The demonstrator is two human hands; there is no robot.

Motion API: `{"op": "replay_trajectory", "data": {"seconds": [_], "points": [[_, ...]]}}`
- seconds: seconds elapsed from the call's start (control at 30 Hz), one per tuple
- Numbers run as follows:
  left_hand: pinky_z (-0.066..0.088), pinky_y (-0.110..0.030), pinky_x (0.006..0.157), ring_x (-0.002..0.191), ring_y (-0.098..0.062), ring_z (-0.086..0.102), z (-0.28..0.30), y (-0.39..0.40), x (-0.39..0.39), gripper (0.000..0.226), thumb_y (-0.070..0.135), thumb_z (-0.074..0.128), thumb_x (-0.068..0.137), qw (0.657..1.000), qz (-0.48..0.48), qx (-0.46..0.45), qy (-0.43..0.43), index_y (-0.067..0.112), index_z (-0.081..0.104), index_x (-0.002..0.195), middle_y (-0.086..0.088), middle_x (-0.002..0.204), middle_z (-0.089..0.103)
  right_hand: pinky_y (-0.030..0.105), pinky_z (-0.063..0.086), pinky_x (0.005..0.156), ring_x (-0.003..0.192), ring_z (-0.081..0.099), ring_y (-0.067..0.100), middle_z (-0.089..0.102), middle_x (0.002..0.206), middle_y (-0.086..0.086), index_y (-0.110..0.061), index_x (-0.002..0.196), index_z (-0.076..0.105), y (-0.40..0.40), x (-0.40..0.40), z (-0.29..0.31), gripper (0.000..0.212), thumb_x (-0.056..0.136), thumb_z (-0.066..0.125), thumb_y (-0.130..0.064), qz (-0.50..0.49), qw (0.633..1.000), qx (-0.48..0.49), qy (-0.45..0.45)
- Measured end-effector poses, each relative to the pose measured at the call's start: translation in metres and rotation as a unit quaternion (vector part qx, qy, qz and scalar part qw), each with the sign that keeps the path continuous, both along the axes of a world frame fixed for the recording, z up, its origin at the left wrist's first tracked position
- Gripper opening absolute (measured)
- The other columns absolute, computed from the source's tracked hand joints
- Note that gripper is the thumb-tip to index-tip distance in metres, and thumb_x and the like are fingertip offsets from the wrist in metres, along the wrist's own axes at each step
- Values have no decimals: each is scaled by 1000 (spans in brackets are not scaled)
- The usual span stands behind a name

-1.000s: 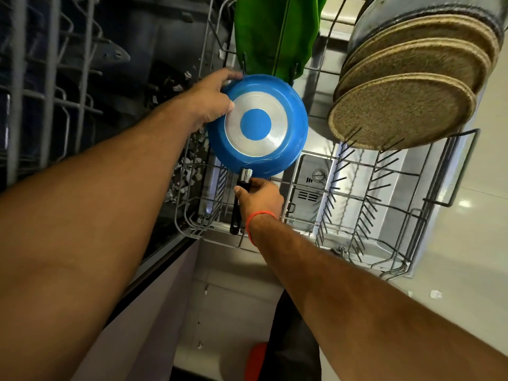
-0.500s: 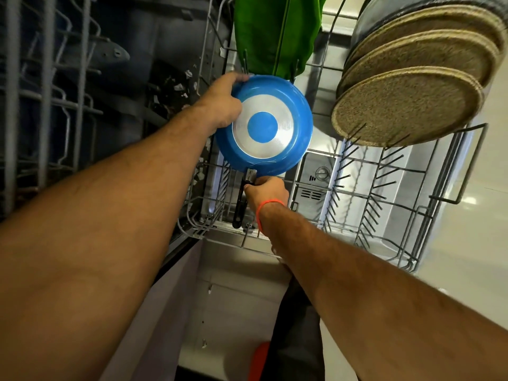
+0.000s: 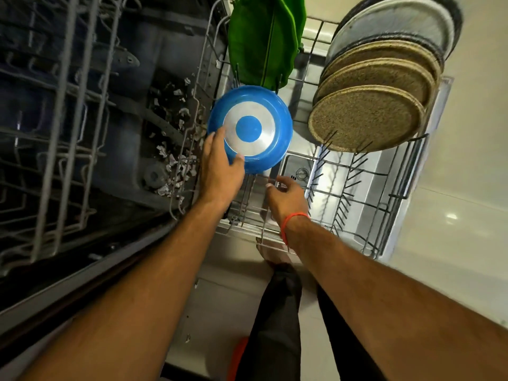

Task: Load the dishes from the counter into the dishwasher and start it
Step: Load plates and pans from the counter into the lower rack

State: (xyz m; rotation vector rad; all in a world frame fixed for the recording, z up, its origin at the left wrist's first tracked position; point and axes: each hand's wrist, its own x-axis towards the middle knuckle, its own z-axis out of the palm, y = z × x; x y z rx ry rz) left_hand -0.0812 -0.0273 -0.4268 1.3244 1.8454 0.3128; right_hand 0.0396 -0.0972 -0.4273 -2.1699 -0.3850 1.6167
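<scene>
A blue frying pan (image 3: pixel 255 127) with a silver ring on its base stands on edge in the lower dishwasher rack (image 3: pixel 357 193), base toward me. Its handle is hidden. My left hand (image 3: pixel 220 169) lies against the pan's lower left edge, thumb and forefinger on the base, fingers fairly straight. My right hand (image 3: pixel 286 199), with a red band at the wrist, hovers just below the pan over the rack wires, fingers loosely curled and holding nothing.
Green leaf-shaped plates (image 3: pixel 264 42) stand behind the pan. Several speckled round plates (image 3: pixel 365 119) fill the rack's right side. The upper rack (image 3: pixel 63 105) juts out at left over the tub, where scraps of debris (image 3: pixel 170 160) lie. Bare tines stand right of my hand.
My right hand has let go of the pan's handle and drawn back. My left hand slid from the pan's upper rim to its lower left edge. The pan sits lower in the rack.
</scene>
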Motion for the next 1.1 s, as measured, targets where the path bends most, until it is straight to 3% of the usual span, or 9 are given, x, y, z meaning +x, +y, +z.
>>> {"op": "replay_trajectory", "data": {"seconds": [0.1, 0.2, 0.37, 0.43, 0.57, 0.73, 0.9, 1.0, 1.1], "points": [[35, -40, 120, 145, -18, 37, 26, -39, 14, 64, 12, 65, 95, 999, 30, -19, -41, 20, 40, 154, -5, 160, 34, 11, 50, 71, 83, 64, 11, 66, 118, 4, -17, 139, 53, -9, 23, 24, 42, 99, 60, -25, 16, 999, 27, -26], [32, -32, 118, 144, -17, 37, 63, -67, 31, 63, 15, 66, 96, 998, 27, -11, -48, 20, 42, 153, -4, 157, 38, 31, 50, 100, 115, 63, 22, 64, 130, 6, -21, 142, 52, -16, 43, 61, 47, 97, 62, -29, 47, 995, 67, -64], [30, -44, 123, 150, -15, 30, 141, -95, 60, 64, 27, 64, 97, 995, 37, -4, -97, 29, 37, 154, 1, 162, 33, 27, 42, 108, 129, 55, 19, 58, 139, 6, -20, 146, 48, -31, 76, 143, 51, 98, 62, -23, 117, 977, 158, -81], [27, -43, 123, 151, -14, 27, 179, -104, 69, 64, 30, 63, 98, 994, 40, -5, -103, 32, 35, 155, 3, 164, 30, 35, 40, 114, 132, 52, 16, 56, 143, 4, -22, 147, 47, -37, 88, 179, 53, 97, 63, -25, 129, 969, 190, -92], [27, -33, 121, 146, -8, 32, 264, -130, 76, 60, 25, 63, 100, 989, 59, 14, -134, 30, 38, 155, 4, 159, 37, 41, 42, 113, 129, 53, 13, 56, 142, 1, -28, 145, 48, -58, 109, 261, 54, 94, 64, -33, 122, 956, 247, -98], [38, -39, 118, 134, -4, 44, 370, -169, 68, 52, 20, 61, 101, 977, 93, 39, -189, 35, 45, 148, 13, 145, 46, 19, 47, 99, 126, 54, 9, 57, 139, 0, -31, 142, 51, -87, 132, 358, 46, 98, 64, -29, 99, 939, 322, -71], [41, -27, 112, 137, -6, 46, 468, -209, 58, 48, 14, 58, 103, 962, 136, 103, -212, 31, 48, 146, 9, 143, 48, 21, 53, 94, 113, 60, -1, 62, 124, -8, -29, 135, 57, -107, 139, 442, 38, 98, 63, -22, 58, 921, 384, -26], [42, -34, 115, 135, -6, 48, 505, -227, 45, 46, 14, 59, 102, 950, 171, 146, -216, 39, 50, 140, 7, 143, 49, 21, 57, 88, 107, 63, 2, 63, 114, -16, -23, 134, 60, -110, 133, 482, 36, 99, 63, -19, 51, 917, 396, 2], [43, -36, 115, 135, -6, 48, 532, -242, 23, 46, 16, 59, 102, 940, 197, 175, -216, 40, 49, 139, 6, 145, 48, 27, 55, 97, 111, 63, 5, 66, 120, -6, -24, 129, 64, -105, 116, 509, 31, 98, 64, -19, 86, 908, 409, 29]]}}
